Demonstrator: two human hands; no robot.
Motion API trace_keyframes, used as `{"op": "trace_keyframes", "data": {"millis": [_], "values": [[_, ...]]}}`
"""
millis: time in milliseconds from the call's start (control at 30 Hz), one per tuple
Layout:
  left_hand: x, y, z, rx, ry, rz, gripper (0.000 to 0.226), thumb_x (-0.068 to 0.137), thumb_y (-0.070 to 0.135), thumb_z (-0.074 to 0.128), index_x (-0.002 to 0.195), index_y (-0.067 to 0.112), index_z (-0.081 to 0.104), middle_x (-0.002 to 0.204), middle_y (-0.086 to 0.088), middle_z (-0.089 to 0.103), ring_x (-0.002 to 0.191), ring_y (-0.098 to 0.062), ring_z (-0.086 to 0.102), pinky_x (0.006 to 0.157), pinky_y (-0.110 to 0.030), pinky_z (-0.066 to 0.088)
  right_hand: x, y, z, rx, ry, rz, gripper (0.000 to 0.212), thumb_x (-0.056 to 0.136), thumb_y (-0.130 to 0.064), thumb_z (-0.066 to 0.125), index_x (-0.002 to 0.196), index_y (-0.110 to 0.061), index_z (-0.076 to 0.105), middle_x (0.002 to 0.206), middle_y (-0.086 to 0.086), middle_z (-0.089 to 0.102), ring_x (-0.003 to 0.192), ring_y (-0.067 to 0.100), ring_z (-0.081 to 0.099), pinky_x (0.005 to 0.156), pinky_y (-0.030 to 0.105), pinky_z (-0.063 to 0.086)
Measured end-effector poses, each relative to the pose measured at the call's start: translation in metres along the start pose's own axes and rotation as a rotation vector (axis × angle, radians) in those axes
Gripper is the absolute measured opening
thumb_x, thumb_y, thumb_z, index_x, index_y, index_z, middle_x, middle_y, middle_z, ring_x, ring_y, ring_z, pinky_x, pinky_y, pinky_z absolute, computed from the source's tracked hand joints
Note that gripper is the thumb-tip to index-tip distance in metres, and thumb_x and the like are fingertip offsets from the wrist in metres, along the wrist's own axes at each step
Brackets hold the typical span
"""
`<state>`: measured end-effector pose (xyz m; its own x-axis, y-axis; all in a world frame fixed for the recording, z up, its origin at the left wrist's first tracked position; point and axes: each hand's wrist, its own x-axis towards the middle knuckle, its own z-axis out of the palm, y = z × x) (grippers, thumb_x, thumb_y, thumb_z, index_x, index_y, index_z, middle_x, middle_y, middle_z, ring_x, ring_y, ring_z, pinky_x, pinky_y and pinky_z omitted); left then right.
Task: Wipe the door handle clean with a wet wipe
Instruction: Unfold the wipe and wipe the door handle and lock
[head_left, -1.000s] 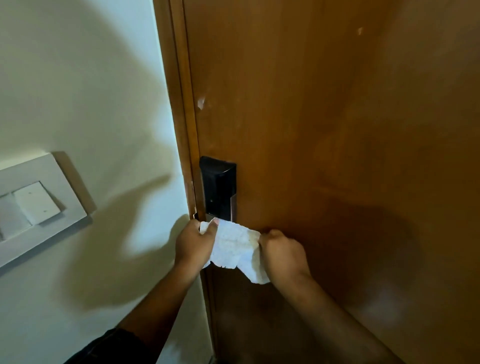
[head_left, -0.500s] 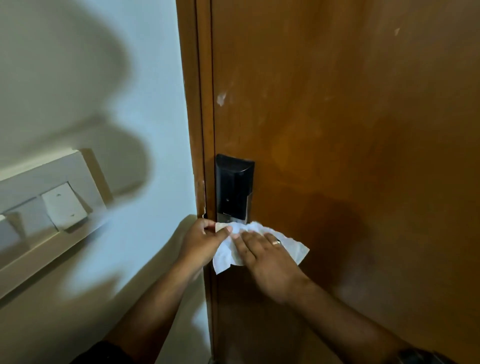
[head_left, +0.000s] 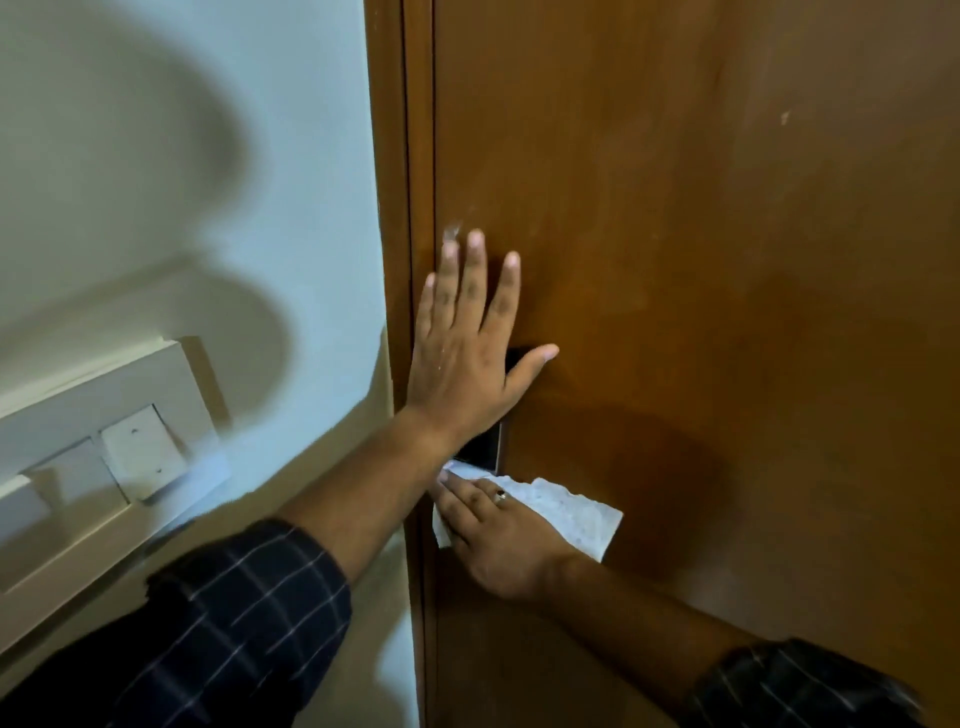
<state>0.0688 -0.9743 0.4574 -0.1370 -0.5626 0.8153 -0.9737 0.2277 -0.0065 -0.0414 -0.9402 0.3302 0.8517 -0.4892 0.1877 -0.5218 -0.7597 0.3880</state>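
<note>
1. Nearest to the camera, two forearms in dark checked sleeves (head_left: 249, 618) reach toward the door; I count two hands and one wipe.
2. Low on the door, the right hand (head_left: 498, 540) lies flat on the white wet wipe (head_left: 566, 512), with its fingers stretched out and pressing the sheet against the wood, not curled around it. One ring is on a finger.
3. The wipe is spread out just under the black lock plate (head_left: 485, 447), and its upper edge touches the bottom of the plate. Half a second ago it was in the same place.
4. The change is in the left hand (head_left: 467, 358): a moment ago it pinched the left corner of the wipe, and now it is lifted away, open, with five fingers spread, and it holds nothing. It covers most of the lock plate; I cannot tell if the palm touches the door.
5. My judgement is that one hand now does the wiping alone, and the other perhaps steadies the door.
6. I cannot see the handle lever itself.
7. Farther left, on the pale wall (head_left: 182, 156), there is one switch panel (head_left: 93, 467).
</note>
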Motion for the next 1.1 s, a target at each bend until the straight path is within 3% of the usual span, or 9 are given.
{"op": "trace_keyframes", "data": {"millis": [133,267,367,433,500,567,733,900,1100], "values": [[0.025,0.002,0.012,0.039,0.041,0.084,0.106,0.081,0.085,0.036,0.155,0.014,0.009,0.163,-0.023,0.008,0.151,-0.041,0.003,0.122,-0.053,0.003,0.014,-0.003,-0.004,0.051,-0.108,0.04,0.052,0.103,-0.018,0.023,0.149,0.002,0.009,0.161,0.018,0.003,0.147,0.035,0.0,0.116,0.048,0.019],[0.031,0.001,0.014,0.031,0.097,0.103,0.112,0.076,0.089,0.037,0.155,0.013,0.013,0.161,-0.027,0.014,0.15,-0.044,0.008,0.121,-0.057,0.005,-0.045,0.024,0.009,-0.075,0.13,-0.142,0.043,0.102,-0.009,0.027,0.143,0.002,0.036,0.151,0.025,0.032,0.14,0.041,0.029,0.112,0.05,0.031],[0.041,0.005,0.013,0.028,0.133,0.086,0.113,0.075,0.09,0.038,0.154,0.012,0.018,0.16,-0.029,0.018,0.148,-0.047,0.011,0.121,-0.056,0.004,-0.07,0.034,0.021,-0.139,0.21,-0.172,0.041,0.104,-0.01,0.03,0.143,0.002,0.034,0.144,0.03,0.041,0.134,0.044,0.037,0.11,0.05,0.034],[0.046,0.009,0.014,0.025,0.165,0.079,0.112,0.074,0.091,0.038,0.153,0.012,0.021,0.159,-0.03,0.02,0.148,-0.048,0.012,0.121,-0.056,0.003,-0.058,0.019,0.021,-0.189,0.21,-0.019,0.042,0.1,-0.012,0.037,0.139,0.004,0.042,0.115,0.027,0.066,0.1,0.042,0.066,0.082,0.047,0.055],[0.048,0.01,0.018,0.023,0.193,0.072,0.112,0.074,0.091,0.038,0.152,0.012,0.023,0.158,-0.03,0.022,0.147,-0.048,0.014,0.121,-0.058,0.004,-0.031,-0.003,0.018,-0.075,0.148,0.205,0.039,0.091,-0.02,0.053,0.124,0.001,0.056,0.077,0.013,0.072,0.058,0.028,0.066,0.05,0.036,0.053],[0.048,0.009,0.02,0.024,0.212,0.069,0.111,0.074,0.091,0.038,0.152,0.012,0.024,0.158,-0.029,0.023,0.147,-0.048,0.015,0.12,-0.059,0.005,0.001,-0.017,0.004,0.097,0.126,0.404,0.024,0.085,-0.029,0.067,0.097,-0.009,0.062,0.063,0.006,0.069,0.046,0.023,0.063,0.042,0.03,0.049],[0.048,0.009,0.02,0.035,0.235,0.069,0.11,0.075,0.091,0.036,0.152,0.012,0.024,0.158,-0.028,0.025,0.147,-0.047,0.016,0.12,-0.059,0.009,0.037,-0.021,-0.004,0.342,-0.072,0.696,0.042,0.102,-0.041,0.034,0.108,-0.007,0.058,0.092,0.013,0.072,0.082,0.033,0.069,0.066,0.035,0.047],[0.046,0.009,0.017,0.037,0.222,0.072,0.109,0.077,0.089,0.036,0.153,0.013,0.022,0.159,-0.027,0.024,0.147,-0.047,0.017,0.12,-0.06,0.012,-0.022,0.005,-0.005,0.183,0.03,0.239,0.025,0.096,-0.033,0.05,0.09,-0.012,0.062,0.07,0.009,0.07,0.054,0.027,0.063,0.048,0.03,0.043],[0.045,0.009,0.015,0.02,0.221,0.088,0.105,0.079,0.087,0.037,0.153,0.015,0.022,0.16,-0.026,0.023,0.148,-0.045,0.015,0.121,-0.058,0.009,-0.067,0.032,0.007,0.152,0.067,0.1,0.036,0.098,-0.025,0.037,0.125,-0.007,0.054,0.11,0.014,0.069,0.1,0.03,0.065,0.087,0.038,0.052]]}}
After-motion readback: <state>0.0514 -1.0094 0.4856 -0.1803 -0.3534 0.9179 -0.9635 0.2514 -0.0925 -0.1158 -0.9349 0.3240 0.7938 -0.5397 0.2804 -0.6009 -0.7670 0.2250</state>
